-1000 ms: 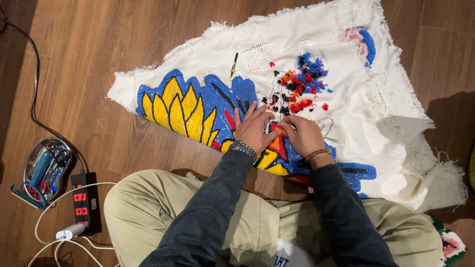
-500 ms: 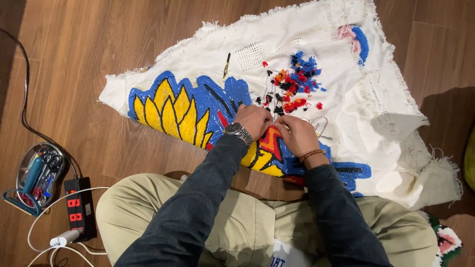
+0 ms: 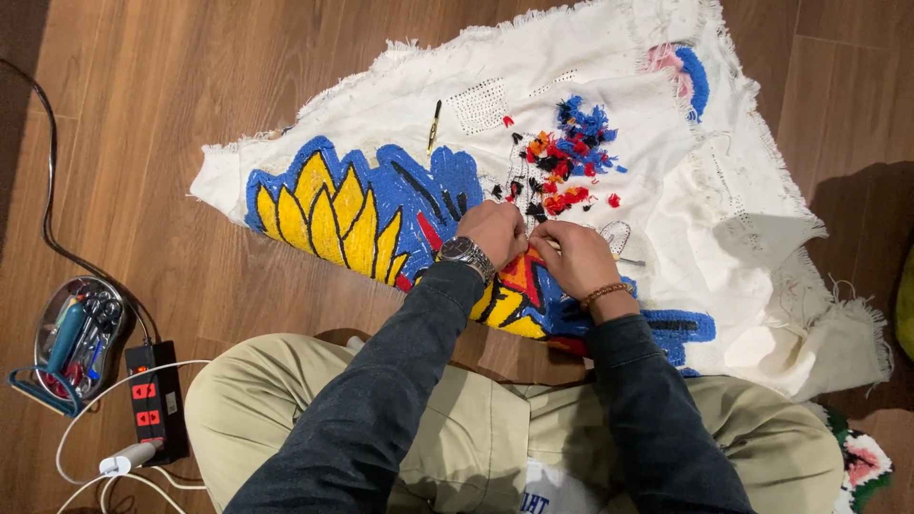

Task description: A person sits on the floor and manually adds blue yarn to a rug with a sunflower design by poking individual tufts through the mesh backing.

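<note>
Left hand: the left hand [image 3: 495, 231] rests knuckles-up on the white fringed canvas rug with blue, yellow and red tufted pile [image 3: 381, 205], fingers curled shut and pinching at the pile where it meets the other hand; a silver metal wristwatch [image 3: 465, 252] sits on its wrist.
Right hand: the right hand [image 3: 576, 259], touching the left, is likewise curled closed with fingertips pressed into the rug (what they pinch is too small to tell); a brown beaded bracelet [image 3: 606, 293] circles its wrist.
Rug: spread on the brown wooden floor [image 3: 171, 86], directly under both hands.
Beyond the hands: a scatter of loose red, blue, black and orange yarn bits [image 3: 568, 157], and a slim brass-coloured tool [image 3: 434, 124] farther off on bare canvas.
Far left of the hands: a round metal tray of tools [image 3: 74, 333] beside a black power strip [image 3: 155, 400].
</note>
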